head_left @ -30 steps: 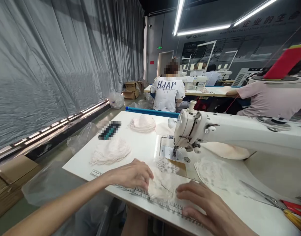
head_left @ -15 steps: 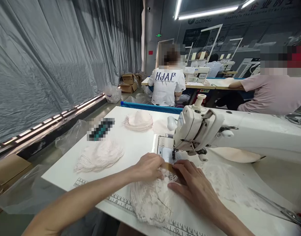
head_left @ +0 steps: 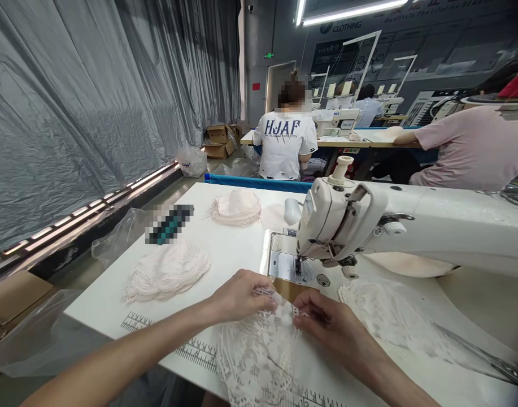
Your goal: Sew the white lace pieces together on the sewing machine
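A white lace piece [head_left: 259, 356] lies on the white sewing table [head_left: 233, 254] just in front of me. My left hand [head_left: 237, 295] pinches its upper edge, fingers closed on the lace. My right hand [head_left: 330, 328] grips the same edge from the right, fingertips almost touching the left ones. Both hands sit a little in front of the needle [head_left: 300, 265] of the white sewing machine [head_left: 369, 226].
Stacks of lace pieces lie on the left [head_left: 165, 271], at the back [head_left: 236, 206] and on the right [head_left: 381, 305]. Scissors [head_left: 487, 356] lie at the right edge. Two people [head_left: 286, 141] sit at machines beyond. A grey curtain [head_left: 93, 102] hangs on the left.
My hands pushed the lace piece forward toward the machine, then lifted from lying flat on it and now pinch its upper edge together.
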`<action>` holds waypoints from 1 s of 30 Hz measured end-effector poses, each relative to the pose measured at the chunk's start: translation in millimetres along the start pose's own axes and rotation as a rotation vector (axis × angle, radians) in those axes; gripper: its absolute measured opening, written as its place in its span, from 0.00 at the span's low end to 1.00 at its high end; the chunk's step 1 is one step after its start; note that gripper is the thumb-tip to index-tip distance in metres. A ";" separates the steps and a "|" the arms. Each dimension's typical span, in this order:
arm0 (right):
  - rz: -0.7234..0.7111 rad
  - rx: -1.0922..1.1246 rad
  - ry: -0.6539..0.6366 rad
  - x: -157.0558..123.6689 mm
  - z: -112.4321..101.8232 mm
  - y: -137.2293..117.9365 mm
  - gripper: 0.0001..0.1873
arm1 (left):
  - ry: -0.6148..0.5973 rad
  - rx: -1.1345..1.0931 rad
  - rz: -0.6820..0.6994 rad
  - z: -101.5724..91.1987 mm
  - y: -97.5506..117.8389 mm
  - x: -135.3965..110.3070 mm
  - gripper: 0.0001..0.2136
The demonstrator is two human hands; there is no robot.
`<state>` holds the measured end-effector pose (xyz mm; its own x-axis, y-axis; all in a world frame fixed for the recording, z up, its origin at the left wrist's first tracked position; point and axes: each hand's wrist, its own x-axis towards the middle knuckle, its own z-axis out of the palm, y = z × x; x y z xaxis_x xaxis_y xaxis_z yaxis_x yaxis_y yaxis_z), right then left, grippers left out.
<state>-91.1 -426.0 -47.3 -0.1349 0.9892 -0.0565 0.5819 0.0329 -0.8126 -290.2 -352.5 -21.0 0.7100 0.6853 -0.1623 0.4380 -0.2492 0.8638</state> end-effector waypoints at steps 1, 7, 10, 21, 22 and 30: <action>0.002 0.020 -0.003 -0.5 2.2 -3.2 0.05 | 0.004 -0.004 -0.032 -3.7 0.6 -2.3 0.10; -0.091 0.016 -0.035 2.1 12.8 -13.4 0.07 | -0.243 0.278 -0.022 -37.5 24.7 28.7 0.07; -0.089 -0.202 0.056 5.9 3.4 3.5 0.06 | -0.298 0.444 0.007 -38.2 30.5 67.1 0.03; -0.656 -0.568 0.136 5.2 -29.7 35.5 0.19 | -0.328 0.482 0.048 -22.3 18.6 95.5 0.06; -0.697 -0.605 0.140 5.6 -28.4 34.0 0.19 | -0.331 0.489 0.046 -22.4 18.8 96.2 0.06; -0.835 -0.807 0.285 6.2 -21.3 40.6 0.20 | -0.268 0.590 0.072 -23.1 21.0 100.7 0.10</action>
<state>-51.2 -415.6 -68.2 -0.5873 0.6123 0.5293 0.7484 0.6598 0.0672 -222.2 -272.9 -8.2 0.8287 0.4770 -0.2929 0.5588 -0.6743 0.4827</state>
